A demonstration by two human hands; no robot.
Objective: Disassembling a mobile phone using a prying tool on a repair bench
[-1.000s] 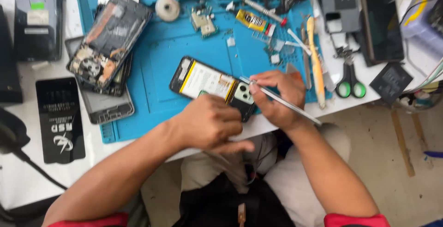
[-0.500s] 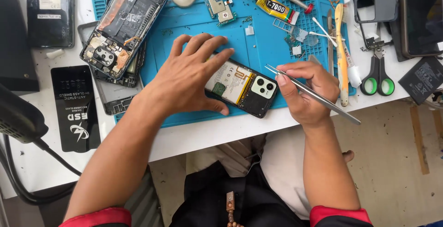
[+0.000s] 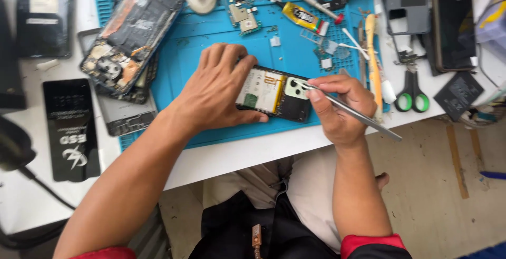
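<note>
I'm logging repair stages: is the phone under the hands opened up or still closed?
Opened up. The phone lies flat on the blue mat with its back cover off, battery and green board exposed.
</note>
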